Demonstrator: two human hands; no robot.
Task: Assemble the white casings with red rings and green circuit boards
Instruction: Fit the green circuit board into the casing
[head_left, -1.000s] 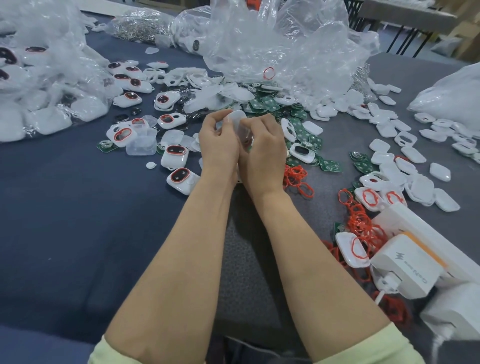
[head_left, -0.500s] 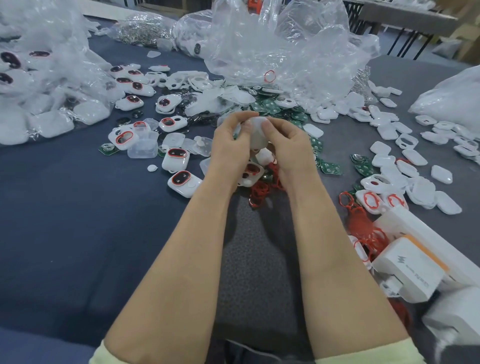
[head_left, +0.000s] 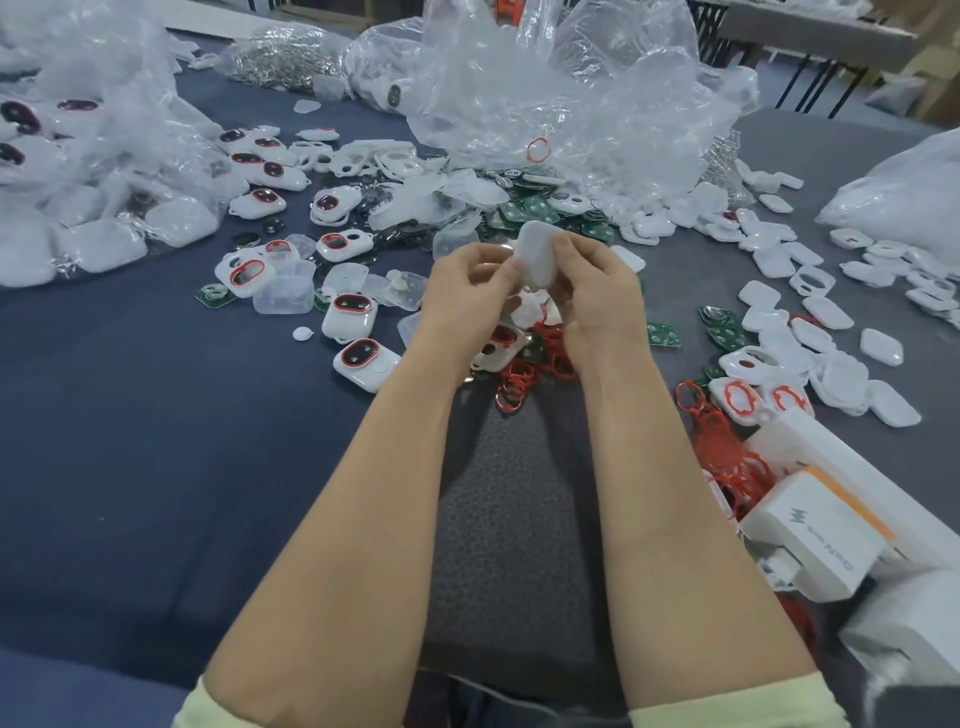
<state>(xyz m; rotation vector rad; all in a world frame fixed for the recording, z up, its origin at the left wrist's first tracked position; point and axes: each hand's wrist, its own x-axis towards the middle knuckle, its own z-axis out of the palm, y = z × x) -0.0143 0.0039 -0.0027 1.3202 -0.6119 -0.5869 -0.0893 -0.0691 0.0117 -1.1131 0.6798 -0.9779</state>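
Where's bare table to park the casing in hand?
Free: the blue cloth left of the left forearm, nearer than the finished casings; the grey mat between the forearms. Crowded: the far middle with green boards and bags; the right side with red rings, loose shells and white boxes.

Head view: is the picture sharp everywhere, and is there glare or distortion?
Head view: the casing between left hand and right hand is fairly sharp; the far-left bags are blurred and washed out; the clear bag behind glints; the wide lens stretches the white box near the edge; shadows are faint.
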